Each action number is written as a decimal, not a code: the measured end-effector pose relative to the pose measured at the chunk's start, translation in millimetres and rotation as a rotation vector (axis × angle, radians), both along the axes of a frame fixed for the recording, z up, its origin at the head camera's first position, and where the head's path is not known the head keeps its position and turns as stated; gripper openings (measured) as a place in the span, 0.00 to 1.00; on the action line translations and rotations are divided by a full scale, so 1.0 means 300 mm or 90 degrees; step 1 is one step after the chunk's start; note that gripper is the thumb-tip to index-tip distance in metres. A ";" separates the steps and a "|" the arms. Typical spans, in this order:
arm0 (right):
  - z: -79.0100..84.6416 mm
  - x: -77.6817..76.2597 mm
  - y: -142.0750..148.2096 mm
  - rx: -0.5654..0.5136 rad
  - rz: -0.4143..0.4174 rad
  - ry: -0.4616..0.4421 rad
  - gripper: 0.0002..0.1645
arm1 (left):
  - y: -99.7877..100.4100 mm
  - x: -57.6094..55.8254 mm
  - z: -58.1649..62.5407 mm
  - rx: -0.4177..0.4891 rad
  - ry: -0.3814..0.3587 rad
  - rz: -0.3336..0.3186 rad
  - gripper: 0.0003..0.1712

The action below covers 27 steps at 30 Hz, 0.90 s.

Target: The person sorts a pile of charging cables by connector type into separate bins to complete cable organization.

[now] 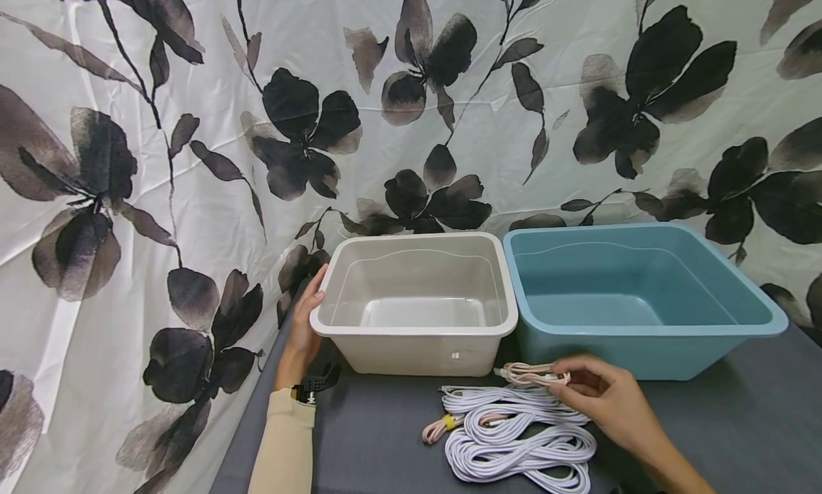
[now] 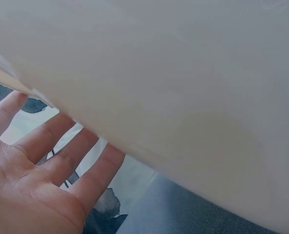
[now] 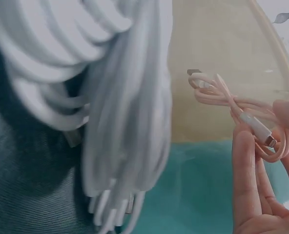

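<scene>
My right hand (image 1: 604,401) pinches a coiled pink charging cable (image 1: 523,373) between thumb and fingers, in front of the two bins. In the right wrist view the cable's white plug (image 3: 257,127) with a metal tip sticks out near the fingertips. At the left side of the beige plastic bin (image 1: 411,353) is my left hand (image 1: 305,328), its fingers fairly straight against the wall below the rim. Coiled white cables (image 1: 514,455) lie in a pile below the right hand. Another pink cable (image 1: 434,431), bound with a yellow tie, pokes out at the pile's left.
A larger teal bin (image 1: 616,351) stands right beside the beige one on the grey table covering (image 1: 372,430). Behind both bins hangs a white curtain (image 1: 212,73) with dark flowers. A black band (image 1: 317,383) is on the left wrist.
</scene>
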State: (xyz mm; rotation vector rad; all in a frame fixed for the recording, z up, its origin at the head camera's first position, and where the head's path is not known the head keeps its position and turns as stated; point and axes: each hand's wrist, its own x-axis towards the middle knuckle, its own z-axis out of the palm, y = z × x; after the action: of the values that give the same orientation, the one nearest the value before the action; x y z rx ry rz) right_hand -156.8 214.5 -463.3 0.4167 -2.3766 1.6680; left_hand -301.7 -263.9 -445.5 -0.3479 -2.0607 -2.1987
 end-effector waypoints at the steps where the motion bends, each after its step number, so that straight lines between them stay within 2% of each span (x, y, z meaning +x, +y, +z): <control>1: 0.006 0.002 0.001 -0.007 0.006 -0.001 0.15 | 0.000 0.000 0.001 -0.001 0.001 -0.001 0.34; 12: 0.074 0.024 0.008 -0.062 0.044 0.065 0.16 | 0.002 0.003 -0.001 0.004 0.008 -0.002 0.36; 16: 0.108 0.034 0.015 -0.062 0.046 0.070 0.16 | 0.003 0.001 -0.004 0.009 0.006 -0.001 0.35; 22: 0.176 0.045 0.026 -0.075 0.080 0.093 0.18 | 0.003 -0.007 -0.011 0.015 0.009 -0.003 0.34; 27: 0.243 0.056 0.039 -0.071 0.083 0.104 0.20 | 0.003 -0.008 -0.010 0.016 0.019 -0.006 0.34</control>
State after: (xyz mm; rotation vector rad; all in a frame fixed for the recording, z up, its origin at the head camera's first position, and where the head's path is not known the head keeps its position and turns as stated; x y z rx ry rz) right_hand -140.1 226.3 -390.4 0.6740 -2.1694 1.7382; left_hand -304.2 -263.1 -448.4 -0.3859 -2.0196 -2.2089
